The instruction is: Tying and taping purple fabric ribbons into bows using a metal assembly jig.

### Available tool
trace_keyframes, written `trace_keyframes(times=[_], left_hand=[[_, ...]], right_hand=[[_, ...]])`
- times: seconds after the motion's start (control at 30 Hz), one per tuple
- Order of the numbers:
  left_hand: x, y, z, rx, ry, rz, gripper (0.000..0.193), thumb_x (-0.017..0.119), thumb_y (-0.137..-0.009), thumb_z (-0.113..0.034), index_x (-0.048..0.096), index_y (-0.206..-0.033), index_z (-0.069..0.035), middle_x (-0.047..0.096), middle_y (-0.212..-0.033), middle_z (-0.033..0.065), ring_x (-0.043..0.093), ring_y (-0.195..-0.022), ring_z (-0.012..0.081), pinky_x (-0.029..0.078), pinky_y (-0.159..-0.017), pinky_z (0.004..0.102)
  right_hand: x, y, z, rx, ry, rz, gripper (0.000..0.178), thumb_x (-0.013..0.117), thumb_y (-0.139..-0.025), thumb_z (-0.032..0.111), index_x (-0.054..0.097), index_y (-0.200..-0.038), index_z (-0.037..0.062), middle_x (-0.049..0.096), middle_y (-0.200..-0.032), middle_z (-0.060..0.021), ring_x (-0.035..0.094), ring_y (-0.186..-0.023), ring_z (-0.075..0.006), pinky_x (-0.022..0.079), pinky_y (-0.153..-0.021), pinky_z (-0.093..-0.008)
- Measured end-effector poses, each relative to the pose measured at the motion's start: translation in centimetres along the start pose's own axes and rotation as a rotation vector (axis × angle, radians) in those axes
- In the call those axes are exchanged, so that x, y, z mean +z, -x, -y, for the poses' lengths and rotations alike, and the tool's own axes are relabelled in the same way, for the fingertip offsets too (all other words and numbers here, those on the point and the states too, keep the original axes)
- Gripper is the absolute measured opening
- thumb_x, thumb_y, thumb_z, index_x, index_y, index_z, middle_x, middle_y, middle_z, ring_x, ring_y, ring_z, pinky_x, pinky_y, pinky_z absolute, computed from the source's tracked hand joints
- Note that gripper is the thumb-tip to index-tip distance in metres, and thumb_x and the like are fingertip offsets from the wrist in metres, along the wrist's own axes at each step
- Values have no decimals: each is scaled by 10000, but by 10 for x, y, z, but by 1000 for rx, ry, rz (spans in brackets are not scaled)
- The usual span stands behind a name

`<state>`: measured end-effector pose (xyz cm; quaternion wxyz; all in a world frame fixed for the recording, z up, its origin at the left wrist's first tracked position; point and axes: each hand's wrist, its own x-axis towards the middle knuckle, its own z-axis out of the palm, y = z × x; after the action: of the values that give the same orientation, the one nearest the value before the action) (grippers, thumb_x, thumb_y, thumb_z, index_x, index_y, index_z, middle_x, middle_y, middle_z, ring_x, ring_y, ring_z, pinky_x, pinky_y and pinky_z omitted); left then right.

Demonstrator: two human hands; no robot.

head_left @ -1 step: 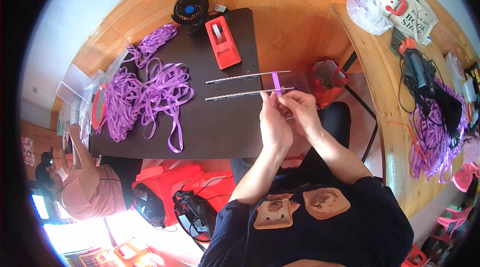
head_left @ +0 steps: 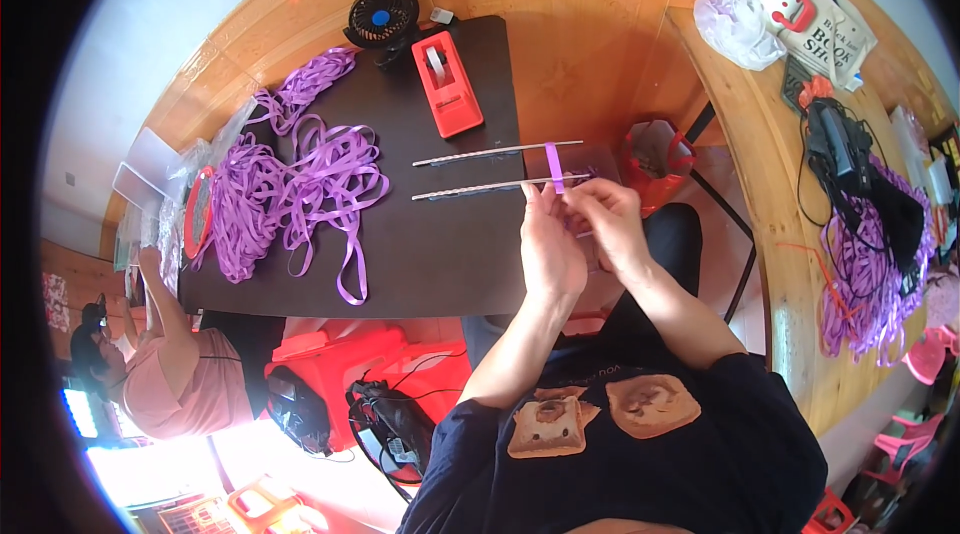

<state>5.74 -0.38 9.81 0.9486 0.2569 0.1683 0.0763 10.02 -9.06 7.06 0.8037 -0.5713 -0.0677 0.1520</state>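
Observation:
Two thin metal rods, a far one (head_left: 465,156) and a near one (head_left: 470,191), lie roughly parallel and stick out past the right edge of the dark table (head_left: 440,264). A strip of purple ribbon (head_left: 555,166) spans the gap between them near their right ends. Just below the near rod, my left hand (head_left: 552,249) pinches at the ribbon's lower part. From the right, my right hand (head_left: 612,224) closes its thumb and fingertips on the same ribbon. The fingers partly hide the ribbon there.
Loose purple ribbon (head_left: 330,174) is heaped on the table's left. A red tape dispenser (head_left: 448,89) and a black fan (head_left: 383,19) stand at the back. A red bag (head_left: 655,159) sits right of the table, near a wooden bench (head_left: 740,134). Another person (head_left: 190,374) sits at far left.
My right hand has shifted slightly to the right and its fingers have moved a little at the ribbon. My left hand is almost unchanged.

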Motion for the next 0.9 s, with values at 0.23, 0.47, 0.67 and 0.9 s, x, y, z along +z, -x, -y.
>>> trace_keyframes(times=[0.23, 0.47, 0.67, 0.9], left_hand=[[3, 4, -17, -189, 166, 32, 814, 426, -914, -595, 276, -1386, 51, 342, -1403, 175, 296, -1315, 297, 171, -1092, 420], [2, 7, -36, -317, 302, 99, 958, 448, -907, -590, -31, -1464, 26, 176, -1495, 220, 249, -1361, 352, 220, -1087, 427], [6, 5, -44, -365, 295, 82, 934, 432, -915, -587, 2, -1459, 40, 232, -1471, 213, 273, -1348, 322, 234, -1089, 415], [4, 1, -45, -387, 317, 92, 863, 397, -932, -579, 143, -1424, 82, 298, -1437, 199, 308, -1331, 295, 251, -1095, 431]], right_hand=[[16, -50, 70, -236, 293, 110, 188, 646, -869, 182, 654, -952, 13, 626, -819, 1, 535, -769, -57, 395, -668, -206], [93, -134, 59, -68, 390, 248, 211, 667, -863, 220, 662, -910, 15, 594, -756, 13, 491, -696, -53, 388, -601, -228], [120, -168, 48, 49, 359, 220, 201, 712, -807, 165, 669, -792, -31, 655, -762, -85, 572, -700, -110, 447, -621, -290], [135, -167, 43, 4, 361, 77, 103, 693, -795, 67, 662, -801, -31, 652, -760, -98, 581, -713, -122, 461, -641, -285]])
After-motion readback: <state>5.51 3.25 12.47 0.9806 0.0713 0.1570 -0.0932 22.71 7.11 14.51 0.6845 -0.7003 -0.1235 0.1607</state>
